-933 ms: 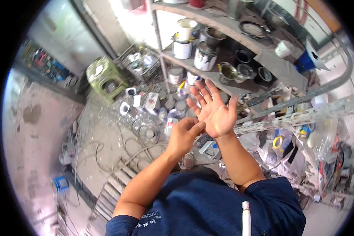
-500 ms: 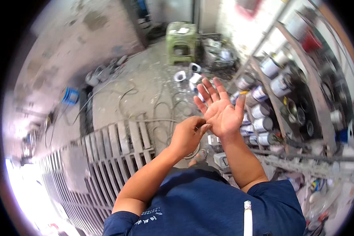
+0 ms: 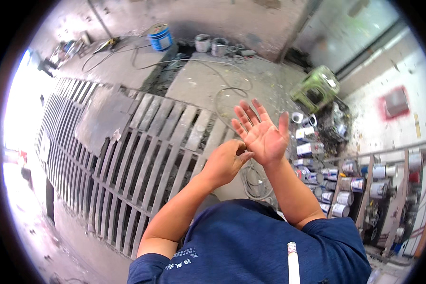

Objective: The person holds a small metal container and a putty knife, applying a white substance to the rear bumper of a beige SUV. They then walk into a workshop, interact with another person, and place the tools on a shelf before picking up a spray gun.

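Note:
My right hand [image 3: 266,139] is raised in front of my chest, palm up, fingers spread, with dark smudges on the fingertips. Against its little-finger edge, near the heel of the palm, my left hand [image 3: 226,162] is closed in a pinch. Whatever lies between the left thumb and fingers, if anything, is hidden or too small to make out. Nothing rests on the open right palm. A white cigarette [image 3: 293,265] with an ashy tip juts in from the lower edge, over my dark blue T-shirt [image 3: 241,241].
A slatted floor grate [image 3: 142,161], partly covered by a flat plate [image 3: 104,120], lies to the left. A hose [image 3: 229,88] loops across the floor. Farther off are a blue bucket [image 3: 160,38] and a green stool [image 3: 315,88]. At right, a rack [image 3: 364,191] holds several cans.
My view has swung to the left, so the grate takes up more of it and the stool and can rack sit farther right. Both hands keep nearly the same pose.

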`<action>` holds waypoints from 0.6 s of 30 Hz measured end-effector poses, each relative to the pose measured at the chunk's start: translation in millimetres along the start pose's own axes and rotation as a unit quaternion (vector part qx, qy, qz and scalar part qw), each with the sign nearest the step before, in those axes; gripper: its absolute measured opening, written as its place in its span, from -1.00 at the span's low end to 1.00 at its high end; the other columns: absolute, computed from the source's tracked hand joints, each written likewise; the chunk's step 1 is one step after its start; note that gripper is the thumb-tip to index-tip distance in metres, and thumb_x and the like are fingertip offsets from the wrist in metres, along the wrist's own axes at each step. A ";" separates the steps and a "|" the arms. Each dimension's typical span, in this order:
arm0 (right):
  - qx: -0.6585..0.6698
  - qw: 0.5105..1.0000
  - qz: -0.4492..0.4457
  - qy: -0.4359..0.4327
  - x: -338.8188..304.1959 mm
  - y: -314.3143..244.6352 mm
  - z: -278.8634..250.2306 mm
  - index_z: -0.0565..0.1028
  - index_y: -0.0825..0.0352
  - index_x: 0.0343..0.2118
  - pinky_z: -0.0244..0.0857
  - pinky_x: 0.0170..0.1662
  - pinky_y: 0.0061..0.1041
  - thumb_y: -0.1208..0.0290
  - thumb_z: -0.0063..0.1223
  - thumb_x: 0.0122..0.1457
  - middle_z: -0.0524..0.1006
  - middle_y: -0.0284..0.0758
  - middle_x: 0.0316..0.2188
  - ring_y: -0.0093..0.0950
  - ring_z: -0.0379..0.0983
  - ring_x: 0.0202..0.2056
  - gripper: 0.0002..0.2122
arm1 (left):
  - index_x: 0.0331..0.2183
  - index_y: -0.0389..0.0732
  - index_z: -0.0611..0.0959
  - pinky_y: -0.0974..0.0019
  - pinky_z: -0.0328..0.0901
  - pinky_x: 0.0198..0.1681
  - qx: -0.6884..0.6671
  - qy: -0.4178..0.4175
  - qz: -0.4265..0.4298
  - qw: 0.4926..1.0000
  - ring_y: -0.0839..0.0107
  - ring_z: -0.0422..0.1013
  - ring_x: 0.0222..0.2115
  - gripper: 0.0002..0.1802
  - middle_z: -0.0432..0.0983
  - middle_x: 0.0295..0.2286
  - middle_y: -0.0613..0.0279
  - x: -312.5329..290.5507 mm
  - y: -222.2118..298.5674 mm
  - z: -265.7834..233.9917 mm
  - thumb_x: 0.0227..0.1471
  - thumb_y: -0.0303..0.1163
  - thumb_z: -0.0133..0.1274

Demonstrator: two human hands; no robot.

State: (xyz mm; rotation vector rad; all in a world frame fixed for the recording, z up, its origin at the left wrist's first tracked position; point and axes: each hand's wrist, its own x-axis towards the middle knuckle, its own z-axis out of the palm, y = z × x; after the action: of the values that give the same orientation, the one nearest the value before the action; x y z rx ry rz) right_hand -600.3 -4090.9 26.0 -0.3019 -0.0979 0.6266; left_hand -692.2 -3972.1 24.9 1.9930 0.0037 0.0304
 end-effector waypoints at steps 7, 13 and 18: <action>-0.052 0.993 0.108 0.001 75.1 128.5 50.4 0.06 0.34 0.17 -0.01 0.22 -0.12 -0.21 -0.17 0.12 0.11 -0.08 0.16 -0.18 0.04 0.20 -0.25 | -0.37 -0.30 0.57 0.07 0.28 -0.25 0.035 0.073 -0.032 0.996 -0.05 0.41 -0.31 -0.77 0.49 -0.39 -0.11 -31.6 -55.4 -129.9 0.08 -0.33 -0.06; -0.061 0.986 0.150 -0.046 129.6 200.0 66.3 0.10 0.28 0.17 0.01 0.21 -0.13 -0.15 -0.17 0.14 0.21 -0.15 0.12 -0.22 0.12 0.16 -0.32 | -0.40 -0.32 0.55 0.15 0.29 -0.38 0.018 0.219 -0.120 0.968 0.00 0.39 -0.49 -0.80 0.47 -0.51 -0.08 -44.9 -89.4 -174.6 0.06 -0.35 0.01; -0.057 0.981 0.179 -0.057 195.6 253.0 72.2 0.07 0.26 0.20 0.06 0.18 -0.13 -0.10 -0.17 0.16 0.23 -0.18 0.10 -0.23 0.14 0.15 -0.34 | -0.35 -0.33 0.58 0.21 0.33 -0.34 -0.088 0.330 -0.151 0.928 0.07 0.46 -0.44 -0.76 0.52 -0.46 -0.08 -26.0 -111.4 -229.0 0.05 -0.32 0.07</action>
State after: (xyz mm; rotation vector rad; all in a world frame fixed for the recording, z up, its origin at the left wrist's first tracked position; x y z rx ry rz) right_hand -597.7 -3763.2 16.9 -0.3993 -0.1921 0.9977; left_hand -722.2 -3718.0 16.6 1.6987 0.7151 0.4840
